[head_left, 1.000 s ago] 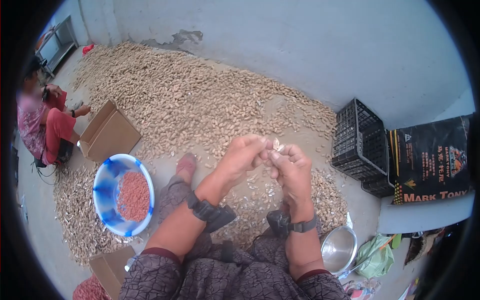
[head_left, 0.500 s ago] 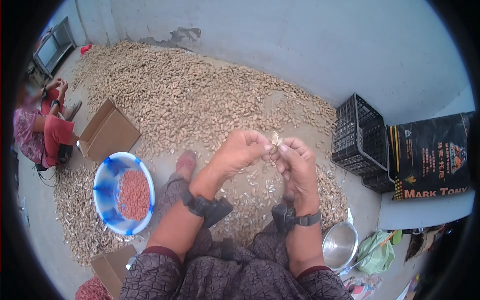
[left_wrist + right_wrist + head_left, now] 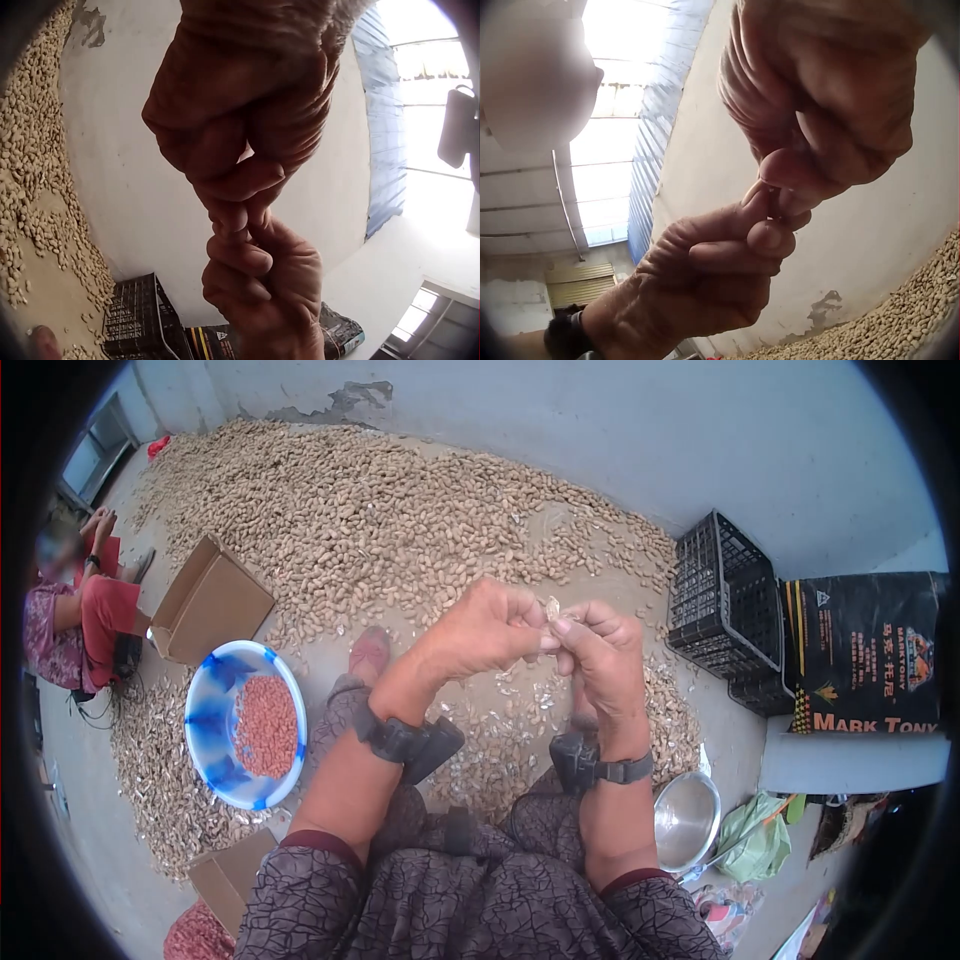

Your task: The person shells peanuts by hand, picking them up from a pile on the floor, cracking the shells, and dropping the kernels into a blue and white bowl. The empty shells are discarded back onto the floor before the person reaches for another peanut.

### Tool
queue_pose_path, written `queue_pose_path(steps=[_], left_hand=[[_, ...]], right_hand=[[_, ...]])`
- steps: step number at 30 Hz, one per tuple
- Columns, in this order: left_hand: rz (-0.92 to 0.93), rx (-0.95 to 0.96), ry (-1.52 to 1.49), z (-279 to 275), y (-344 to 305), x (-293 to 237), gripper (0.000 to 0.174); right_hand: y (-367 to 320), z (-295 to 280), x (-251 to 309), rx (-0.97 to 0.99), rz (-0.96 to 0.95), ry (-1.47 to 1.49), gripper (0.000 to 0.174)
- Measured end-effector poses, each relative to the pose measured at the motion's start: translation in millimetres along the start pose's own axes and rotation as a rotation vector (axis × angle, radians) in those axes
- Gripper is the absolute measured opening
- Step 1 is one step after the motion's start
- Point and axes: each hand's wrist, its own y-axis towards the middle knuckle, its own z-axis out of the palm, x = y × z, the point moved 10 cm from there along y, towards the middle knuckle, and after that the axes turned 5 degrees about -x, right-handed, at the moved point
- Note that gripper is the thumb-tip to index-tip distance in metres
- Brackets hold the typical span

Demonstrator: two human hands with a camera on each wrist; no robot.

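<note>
Held up over the floor, my left hand (image 3: 485,625) and right hand (image 3: 610,660) meet fingertip to fingertip. Between their thumbs and fingers they pinch a pale, split peanut shell (image 3: 553,606), its upper end showing above the thumbs. In the left wrist view the left hand (image 3: 240,112) comes down from above onto the right hand (image 3: 266,300), with the shell hidden. The right wrist view also has both hands' fingertips pressed together. A large heap of unshelled peanuts (image 3: 350,510) spreads beyond the hands. Broken shells (image 3: 490,750) litter the floor beneath them.
On the left stands a blue-and-white basin (image 3: 205,745) with pink peanut kernels (image 3: 266,727), near a cardboard box (image 3: 215,605) and another seated person (image 3: 85,610). To the right are black crates (image 3: 725,600), a black sack (image 3: 870,650), a metal bowl (image 3: 686,822) and a green bag (image 3: 755,840).
Both hands have risen slightly in the head view, still pinching the shell together; its upper part now stands between the thumbs. The seated person at left has raised their hands and brought them together.
</note>
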Motion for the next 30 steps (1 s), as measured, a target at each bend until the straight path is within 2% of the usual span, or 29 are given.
queue_pose_path(steps=[6, 8, 13, 17, 21, 23, 24, 26, 30], left_hand=[[0.073, -0.024, -0.224, 5, 0, -3, 0.011], [0.091, -0.044, -0.213, 7, -2, -5, 0.011], [0.045, -0.036, -0.545, 10, 4, 11, 0.011], [-0.005, -0.011, -0.766, 13, 6, 15, 0.013], [-0.067, 0.006, -0.769, 14, 5, 13, 0.015], [-0.122, -0.093, -0.285, 3, 6, 27, 0.019], [-0.122, -0.094, -0.287, 3, 7, 30, 0.019], [0.027, -0.154, 0.295, -5, 8, 24, 0.022], [-0.012, -0.177, 0.238, -8, 6, 30, 0.028]], right_hand=[[1, -8, 6, -0.052, -0.059, 0.03, 0.007], [0, -9, 7, -0.06, -0.069, 0.023, 0.007], [-4, -7, 10, -0.099, -0.047, 0.072, 0.006], [-2, -8, 5, -0.064, -0.01, 0.246, 0.007], [0, -7, -1, -0.047, 0.012, 0.398, 0.009], [-1, -10, 3, -0.056, 0.006, 0.392, 0.009], [-2, -11, 5, -0.063, 0.004, 0.39, 0.01], [-3, -13, 9, -0.064, -0.013, 0.366, 0.01], [-3, -17, 11, -0.077, -0.043, 0.237, 0.011]])
